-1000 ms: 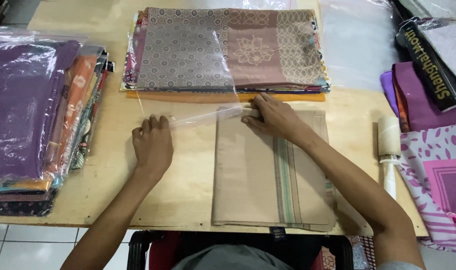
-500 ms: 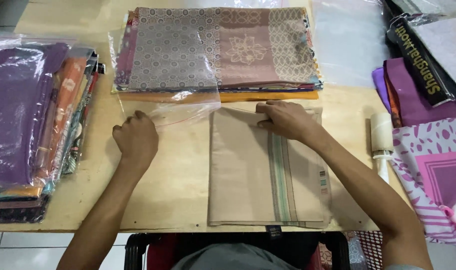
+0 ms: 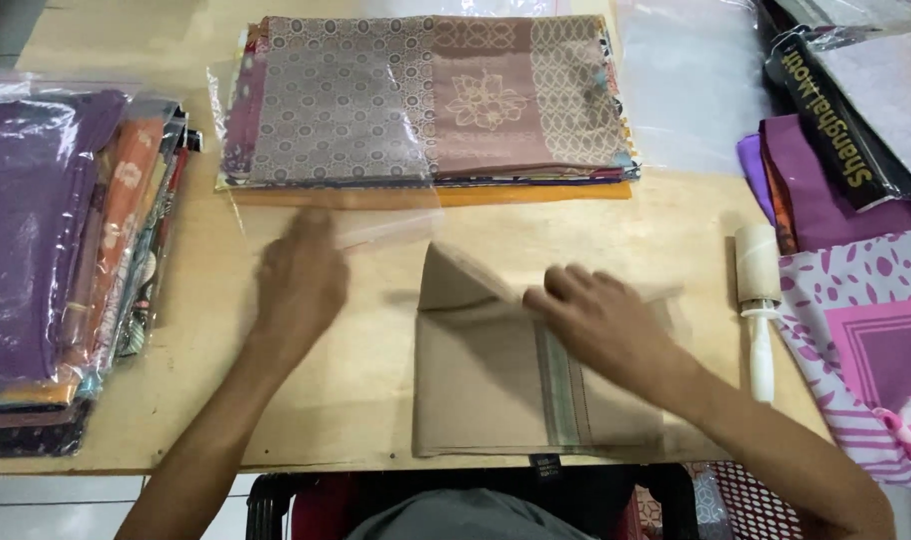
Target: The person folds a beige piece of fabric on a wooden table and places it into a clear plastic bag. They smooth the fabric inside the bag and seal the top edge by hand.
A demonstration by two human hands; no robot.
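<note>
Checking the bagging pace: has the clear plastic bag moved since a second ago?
Yes. The clear plastic bag has slid left and up onto the patterned cloth stack, away from the beige cloth.

A pale plywood tabletop (image 3: 676, 250) fills most of the view, its near edge running straight across the bottom. Below that edge, at the lower left, the floor (image 3: 36, 500) is laid with light grey tiles with thin dark joints. More of the same grey floor shows past the far left corner of the tabletop. The light is even and soft, falling from above with only faint shadows on the wood. No wall or window is in view.
</note>
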